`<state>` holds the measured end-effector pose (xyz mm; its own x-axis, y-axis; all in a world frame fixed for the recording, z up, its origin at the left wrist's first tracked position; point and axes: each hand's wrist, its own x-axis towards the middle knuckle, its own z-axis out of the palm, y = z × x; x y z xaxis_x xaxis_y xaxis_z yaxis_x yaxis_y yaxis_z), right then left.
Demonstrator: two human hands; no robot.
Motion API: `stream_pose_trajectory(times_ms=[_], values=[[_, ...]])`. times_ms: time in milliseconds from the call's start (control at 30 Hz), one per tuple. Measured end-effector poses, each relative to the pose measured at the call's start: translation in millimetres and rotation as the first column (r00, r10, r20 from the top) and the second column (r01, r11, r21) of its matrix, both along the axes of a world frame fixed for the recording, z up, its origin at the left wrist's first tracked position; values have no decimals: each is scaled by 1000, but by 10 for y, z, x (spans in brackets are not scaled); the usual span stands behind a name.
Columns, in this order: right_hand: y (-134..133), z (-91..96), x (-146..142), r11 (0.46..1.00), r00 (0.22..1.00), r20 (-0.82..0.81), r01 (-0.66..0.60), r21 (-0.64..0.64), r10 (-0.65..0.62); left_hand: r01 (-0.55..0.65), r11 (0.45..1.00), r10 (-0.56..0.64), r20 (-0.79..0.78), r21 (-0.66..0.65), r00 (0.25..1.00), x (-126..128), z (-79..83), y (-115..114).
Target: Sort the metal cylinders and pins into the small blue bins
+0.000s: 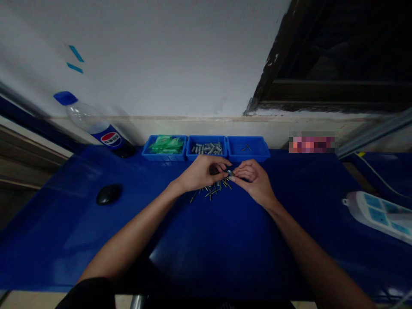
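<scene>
My left hand (201, 173) and my right hand (254, 179) meet over the blue table (206, 240), fingertips pinched together on a small metal part (229, 173). Under and between the hands lies a loose pile of several thin screws (212, 190). Just behind the hands stand three blue bins: one with green plastic bags (165, 145), one with grey metal sleeves (207, 148), and one (248, 149) holding a couple of screws.
A Pepsi bottle (96, 126) lies tilted at the back left against the wall. A black mouse (108, 194) sits on the left. A white power strip (378, 212) with its cable lies at the right edge.
</scene>
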<state>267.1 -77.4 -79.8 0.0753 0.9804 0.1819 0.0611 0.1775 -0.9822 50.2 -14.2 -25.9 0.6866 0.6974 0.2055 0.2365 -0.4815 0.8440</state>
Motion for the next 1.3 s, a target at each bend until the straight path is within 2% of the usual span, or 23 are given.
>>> stream_pose_trajectory(times_ms=[133, 300, 500, 600, 700, 800, 867, 933, 1000, 1067, 1167, 1300], values=[[-10, 7, -17, 998, 1000, 18, -6, 62, 5, 44, 999, -44, 5, -17, 999, 18, 28, -19], [-14, 3, -17, 991, 998, 62, -25, 131, 17, 41, 998, -41, -8, -41, 999, 30, 58, -49], [-14, 4, -12, 988, 993, 114, -23, 150, 6, 9, 995, -8, 11, -103, 1000, 40, 18, -47], [-10, 1, -3, 992, 988, 152, -16, 126, -3, -175, 982, 179, 60, -68, 982, 8, -10, 33], [-12, -7, 11, 995, 964, 264, -9, 103, -18, -401, 916, 397, 106, 21, 912, -65, -30, 141], [-33, -8, 2, 985, 902, 433, -77, 152, 3, -457, 886, 449, 104, 79, 887, -149, -20, 212], [-56, -4, -30, 963, 842, 538, -168, 211, 29, -415, 898, 414, 44, 148, 909, -186, 7, 222], [-75, -3, -78, 940, 773, 633, -237, 245, 30, -323, 925, 335, -31, 199, 942, -199, 42, 208], [-84, -11, -128, 934, 703, 711, -258, 245, 8, -234, 951, 254, -81, 201, 964, -192, 70, 186], [-80, -26, -166, 937, 653, 758, -260, 232, -6, -196, 962, 218, -99, 193, 971, -175, 86, 167], [-62, -50, -188, 941, 631, 776, -262, 216, -3, -189, 963, 213, -111, 194, 971, -156, 94, 153], [-46, -62, -182, 940, 659, 752, -270, 209, 22, -183, 966, 205, -110, 183, 972, -145, 88, 148]])
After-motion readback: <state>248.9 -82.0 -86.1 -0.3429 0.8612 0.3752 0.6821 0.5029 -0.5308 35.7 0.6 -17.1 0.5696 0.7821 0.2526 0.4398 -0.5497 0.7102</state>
